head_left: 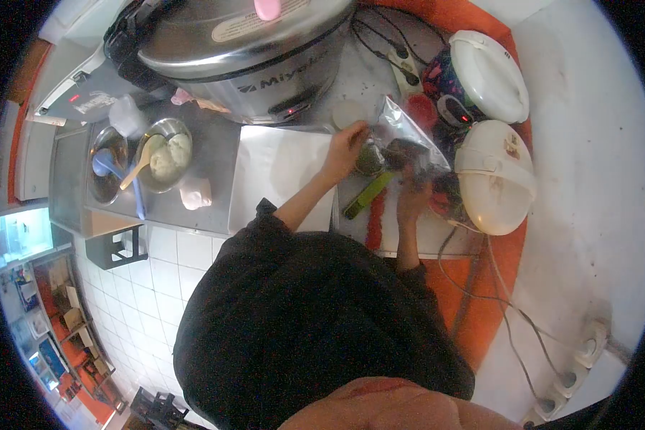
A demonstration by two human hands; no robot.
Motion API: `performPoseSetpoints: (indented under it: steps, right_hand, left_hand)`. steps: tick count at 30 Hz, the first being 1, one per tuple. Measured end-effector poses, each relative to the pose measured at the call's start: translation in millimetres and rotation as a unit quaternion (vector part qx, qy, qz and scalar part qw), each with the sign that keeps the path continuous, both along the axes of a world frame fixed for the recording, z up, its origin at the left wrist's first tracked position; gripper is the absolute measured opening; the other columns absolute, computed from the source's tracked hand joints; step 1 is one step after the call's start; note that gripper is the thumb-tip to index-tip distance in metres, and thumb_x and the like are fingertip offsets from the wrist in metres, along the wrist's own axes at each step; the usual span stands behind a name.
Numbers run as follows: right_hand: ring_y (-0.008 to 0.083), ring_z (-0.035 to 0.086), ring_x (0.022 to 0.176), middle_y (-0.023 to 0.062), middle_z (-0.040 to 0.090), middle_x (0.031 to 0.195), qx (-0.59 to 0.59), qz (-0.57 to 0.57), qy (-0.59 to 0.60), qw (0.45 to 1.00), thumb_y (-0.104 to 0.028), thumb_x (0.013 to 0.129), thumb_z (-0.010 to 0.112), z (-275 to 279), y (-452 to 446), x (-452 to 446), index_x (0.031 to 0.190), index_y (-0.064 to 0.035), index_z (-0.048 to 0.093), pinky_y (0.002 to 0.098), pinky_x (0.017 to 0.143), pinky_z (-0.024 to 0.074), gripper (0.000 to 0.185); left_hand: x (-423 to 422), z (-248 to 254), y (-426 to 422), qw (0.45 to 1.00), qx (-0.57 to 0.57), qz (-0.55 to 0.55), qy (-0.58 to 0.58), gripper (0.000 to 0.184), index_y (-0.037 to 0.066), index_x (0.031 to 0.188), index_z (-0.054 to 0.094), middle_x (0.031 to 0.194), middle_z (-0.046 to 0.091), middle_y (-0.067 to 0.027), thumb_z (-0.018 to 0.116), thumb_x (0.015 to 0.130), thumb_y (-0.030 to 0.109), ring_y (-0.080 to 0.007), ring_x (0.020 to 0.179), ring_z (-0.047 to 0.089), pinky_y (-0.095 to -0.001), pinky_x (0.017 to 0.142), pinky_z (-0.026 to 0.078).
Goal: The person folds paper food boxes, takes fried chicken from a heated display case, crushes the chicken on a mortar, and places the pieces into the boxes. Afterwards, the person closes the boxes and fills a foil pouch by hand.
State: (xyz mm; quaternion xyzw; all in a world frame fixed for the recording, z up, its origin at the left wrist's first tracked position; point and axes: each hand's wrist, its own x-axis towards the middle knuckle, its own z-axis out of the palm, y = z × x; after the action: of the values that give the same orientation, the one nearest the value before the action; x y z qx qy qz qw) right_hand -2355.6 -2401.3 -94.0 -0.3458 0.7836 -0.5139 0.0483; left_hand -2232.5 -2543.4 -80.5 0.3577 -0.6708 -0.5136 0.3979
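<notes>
A shiny silver foil pouch (414, 129) slants over the counter's right part. My right hand (413, 199) is at its lower end, fingers curled and partly blurred, seemingly gripping it. My left hand (350, 149) is closed in a pinch left of the pouch; what its fingertips hold is too small to make out. Just below those fingertips sits a small round container with dark green content (369, 159). A bright green long-handled tool (368, 195) lies between my hands, beside a red strip (375, 221). White paper sheets (276, 175) lie by my left forearm.
A large steel rice cooker (251, 72) stands at the back. Steel bowls (166, 161) with a spatula and a blue ladle (106, 163) are at left. Two white-lidded small cookers (496, 175) line the right edge. Cables (505, 301) hang toward a power strip (566, 380).
</notes>
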Motion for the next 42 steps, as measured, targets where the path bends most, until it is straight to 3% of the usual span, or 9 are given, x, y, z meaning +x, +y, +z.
performPoseSetpoints:
  steps: [2,12,15,18,20,27,29,38,42]
  right_hand:
    - [0.0177,0.054,0.089,0.01,0.059,0.103,0.001,-0.019,-0.177,0.984,-0.018,0.085,0.064,1.2,0.1,0.7,0.111,0.0043,0.052,0.0311,0.079,0.0432,0.036]
    - [0.0209,0.054,0.089,0.016,0.054,0.107,-0.19,-0.108,-0.157,0.963,-0.019,0.084,0.066,-0.7,0.7,33.6,0.107,0.0067,0.048,0.0332,0.073,0.0495,0.038]
    - [0.0249,0.048,0.109,0.0207,0.046,0.126,-0.153,-0.16,-0.314,0.923,-0.018,0.085,0.064,25.0,-6.4,50.3,0.125,0.01,0.038,0.0346,0.094,0.0381,0.055]
    - [0.0219,0.056,0.08,0.0155,0.053,0.106,-0.136,-0.24,-0.246,0.929,-0.026,0.085,0.065,38.4,-14.3,65.7,0.107,0.006,0.046,0.0316,0.063,0.0521,0.043]
    - [0.0218,0.056,0.08,0.0161,0.053,0.106,-0.166,-0.275,-0.264,0.91,-0.028,0.084,0.065,37.5,-18.5,72.6,0.108,0.0067,0.046,0.0305,0.061,0.0523,0.046]
    - [0.0255,0.058,0.085,0.0176,0.055,0.107,-0.187,-0.284,-0.205,0.918,-0.038,0.084,0.064,-7.6,-19.7,77.8,0.111,0.0084,0.046,0.0343,0.064,0.0509,0.056]
    - [0.025,0.045,0.114,0.016,0.043,0.13,-0.227,-0.248,-0.307,0.89,-0.038,0.085,0.061,-19.8,-13.4,79.2,0.135,0.0012,0.026,0.0394,0.097,0.0367,0.072]
    - [0.02,0.051,0.103,0.0099,0.054,0.117,-0.234,-0.38,-0.39,0.806,-0.035,0.086,0.06,-0.5,-19.4,131.1,0.123,-0.0023,0.043,0.0337,0.087,0.0444,0.052]
    - [0.0213,0.049,0.096,0.0091,0.05,0.108,-0.372,-0.416,-0.485,0.673,-0.031,0.09,0.056,42.6,-19.9,170.7,0.113,-0.0012,0.05,0.0352,0.082,0.0465,0.038]
  left_hand:
    - [-1.1,4.2,-3.1,0.999,-0.02,-0.031,-0.034,0.017,-0.001,0.101,0.058,0.092,0.062,-0.0177,0.055,0.087,0.008,-0.0243,0.084,0.062,-0.0326,0.075,0.046]
    - [-5.3,23.9,-22.4,0.982,0.01,-0.184,-0.027,0.019,0.001,0.101,0.061,0.098,0.065,-0.0095,0.055,0.09,0.015,-0.0176,0.091,0.06,-0.0298,0.085,0.045]
    - [-3.0,25.0,-26.2,0.983,0.025,-0.181,-0.001,0.021,0.002,0.104,0.06,0.102,0.063,-0.0078,0.052,0.091,0.018,-0.0171,0.096,0.059,-0.0304,0.087,0.044]
    - [4.5,16.9,-27.3,0.989,0.049,-0.139,0.012,0.023,0.002,0.107,0.058,0.102,0.063,-0.0076,0.048,0.094,0.018,-0.0164,0.097,0.058,-0.0302,0.089,0.043]
    - [14.5,11.8,-23.5,0.983,0.092,-0.109,0.117,0.026,0.001,0.107,0.058,0.1,0.063,-0.0071,0.044,0.096,0.019,-0.0156,0.095,0.058,-0.0303,0.088,0.042]
    - [78.6,10.4,-6.1,0.976,0.166,-0.102,0.097,0.028,0.002,0.104,0.058,0.099,0.063,-0.0055,0.04,0.097,0.023,-0.0151,0.092,0.059,-0.0288,0.083,0.044]
    - [100.1,6.7,-4.8,0.975,0.183,-0.108,0.071,0.029,0.002,0.103,0.057,0.099,0.063,-0.0052,0.039,0.097,0.023,-0.0148,0.092,0.059,-0.0284,0.081,0.044]
    - [198.4,16.1,-10.7,0.972,0.174,-0.149,0.041,0.034,0.002,0.103,0.057,0.1,0.062,-0.0074,0.038,0.097,0.029,-0.0165,0.089,0.059,-0.0293,0.081,0.044]
    - [225.6,16.5,-16.3,0.966,0.175,-0.187,0.036,0.034,0.002,0.103,0.058,0.099,0.062,-0.0071,0.038,0.097,0.03,-0.0163,0.088,0.059,-0.029,0.08,0.044]
